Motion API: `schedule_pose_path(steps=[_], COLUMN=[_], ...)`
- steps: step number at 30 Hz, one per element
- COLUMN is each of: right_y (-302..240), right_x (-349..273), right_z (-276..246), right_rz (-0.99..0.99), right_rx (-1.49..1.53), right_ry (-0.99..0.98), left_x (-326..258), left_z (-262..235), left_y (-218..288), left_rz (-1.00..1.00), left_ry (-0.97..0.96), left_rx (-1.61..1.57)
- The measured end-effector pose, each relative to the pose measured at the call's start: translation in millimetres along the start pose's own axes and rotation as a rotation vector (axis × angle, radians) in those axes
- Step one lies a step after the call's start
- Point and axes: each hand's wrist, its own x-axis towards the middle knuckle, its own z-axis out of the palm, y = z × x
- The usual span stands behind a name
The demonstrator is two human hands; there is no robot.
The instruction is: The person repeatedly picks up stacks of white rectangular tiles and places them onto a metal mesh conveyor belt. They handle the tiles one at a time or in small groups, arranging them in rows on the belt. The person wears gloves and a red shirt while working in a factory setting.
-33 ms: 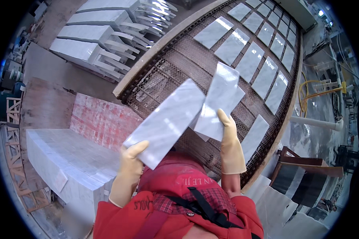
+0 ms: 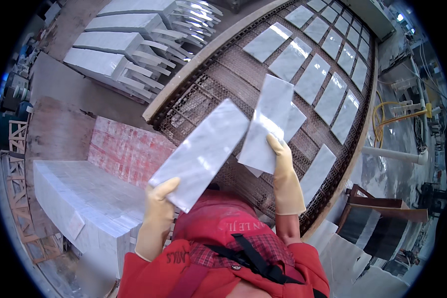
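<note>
Item: my left hand [image 2: 159,211] is gripping one grey marble tile [image 2: 201,153], my right hand [image 2: 283,169] another marble tile [image 2: 267,124], both lifted clear over the mesh conveyor [image 2: 203,94] for handling.

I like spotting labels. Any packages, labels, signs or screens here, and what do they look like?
Paper label: on the near face of the wrapped tile stack at lower left; small, pale, rectangular.
Wrapped tile stack: long whitish block.
No signs or screens show.

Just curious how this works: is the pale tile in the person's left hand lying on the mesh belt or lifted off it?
Lifted off. The left hand grips the marble tile by its lower corner, tilted above the mesh belt.
</note>
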Motion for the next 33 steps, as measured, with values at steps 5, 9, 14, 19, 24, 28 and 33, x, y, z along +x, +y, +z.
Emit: schedule_pose_path(steps=[5, 9, 14, 19, 24, 28, 33], right_y=[27.4, 61.4, 106.9, 136.9, 129.6, 103.6, 80.6], right_x=[53.6, 101.6, 134.4, 151.8, 123.9, 76.6, -20.4], right_z=[90.1, 130.0, 158.0, 156.6, 156.3, 144.8, 131.7], right_rz=[-0.002, 0.023, 0.101, 0.206, 0.191, 0.12, 0.349], right_rx=[-0.035, 0.041, 0.118, 0.263, 0.219, -0.176, -0.14], right_ry=[-0.024, -0.08, -0.127, -0.217, -0.247, -0.347, -0.706], left_x=[-25.5, -45.2, -76.5, -79.9, -83.7, -70.2, -62.0], left_z=[-56.9, -108.9, -148.7, -174.3, -153.1, -143.6, -91.3], left_y=[1.8, -6.1, -14.1, -32.2, -20.8, -24.7, -8.2], left_rz=[0.215, 0.325, 0.303, 0.353, 0.298, 0.38, 0.318], left_ry=[0.285, 0.439, 0.552, 0.579, 0.513, 0.48, 0.304], left_rx=[-0.057, -0.173, -0.248, -0.267, -0.309, -0.248, -0.122])
